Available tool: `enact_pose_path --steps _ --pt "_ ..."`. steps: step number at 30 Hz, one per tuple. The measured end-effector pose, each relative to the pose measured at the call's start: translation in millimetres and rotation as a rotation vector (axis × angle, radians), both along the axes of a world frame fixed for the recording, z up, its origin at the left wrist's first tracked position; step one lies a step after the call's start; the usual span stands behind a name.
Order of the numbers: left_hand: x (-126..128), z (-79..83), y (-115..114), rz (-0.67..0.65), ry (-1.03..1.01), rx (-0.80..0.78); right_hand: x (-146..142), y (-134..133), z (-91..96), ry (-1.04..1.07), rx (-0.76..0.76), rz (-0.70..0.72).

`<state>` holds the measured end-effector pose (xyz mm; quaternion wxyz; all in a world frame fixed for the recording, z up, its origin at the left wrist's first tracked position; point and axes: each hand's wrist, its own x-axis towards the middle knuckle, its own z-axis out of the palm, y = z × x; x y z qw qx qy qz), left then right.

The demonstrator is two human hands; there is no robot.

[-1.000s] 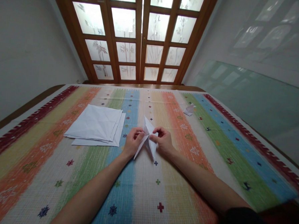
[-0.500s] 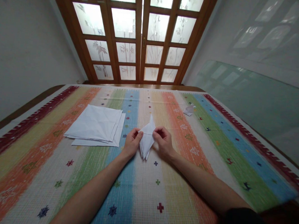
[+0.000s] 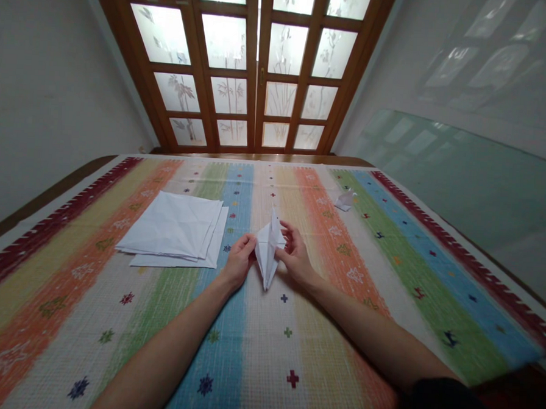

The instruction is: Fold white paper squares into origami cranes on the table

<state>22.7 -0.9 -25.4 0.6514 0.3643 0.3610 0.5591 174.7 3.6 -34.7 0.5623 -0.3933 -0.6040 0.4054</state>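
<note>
A white folded paper [image 3: 265, 253], shaped like a narrow pointed diamond, is held upright-pointing between my two hands over the middle of the table. My left hand [image 3: 241, 256] pinches its left edge, thumb and fingers closed on the paper. On the other side, my right hand [image 3: 294, 252] has its thumb at the paper's right layers, with the fingers partly behind them. One layer stands up along the middle, so the form looks partly opened. The fingertips behind the paper are hidden.
To the left lies a stack of white paper sheets [image 3: 173, 227]. A small folded paper piece [image 3: 344, 200] stands at the far right. A striped tablecloth [image 3: 155, 351] covers the table, and wooden glass-paned doors [image 3: 256, 75] rise behind it.
The paper has gone from a flat diamond to one with a raised layer along its middle. My right hand's fingers have spread and shifted behind its right side; my left hand stays nearly in place.
</note>
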Motion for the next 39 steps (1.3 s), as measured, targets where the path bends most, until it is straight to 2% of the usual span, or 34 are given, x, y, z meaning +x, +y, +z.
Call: enact_pose_path --steps 5,9,12,15,21,29,33,36,39 --pt "-1.8 -4.0 -4.6 0.053 0.366 0.249 -3.6 -1.3 -0.2 0.005 -0.023 -0.043" --pt "-2.6 -1.6 -13.0 0.041 0.609 0.482 -2.5 -5.2 1.3 -0.093 -0.02 -0.112" --pt "-1.6 0.8 -14.3 0.104 0.7 0.453 -1.7 -6.2 2.8 -0.09 -0.011 -0.062" --pt "-2.0 0.6 -9.3 0.116 0.598 0.357 -0.3 -3.4 3.6 -0.004 -0.034 -0.012" --pt "-7.7 -0.7 -1.0 0.023 0.382 0.279 5.1 3.3 4.0 0.106 -0.134 0.039" --pt "-6.0 2.1 -0.6 0.129 0.318 0.131 4.0 3.8 3.4 0.166 -0.238 0.058" --pt "-6.0 -4.5 2.3 0.085 0.185 0.045 2.6 4.0 3.6 0.296 -0.268 0.082" --pt "-7.6 -6.9 2.4 0.024 0.155 0.065 1.3 3.6 3.9 0.297 -0.245 0.111" --pt "-9.0 -5.6 0.3 -0.03 0.26 0.178 0.3 3.7 3.5 0.276 -0.22 0.12"
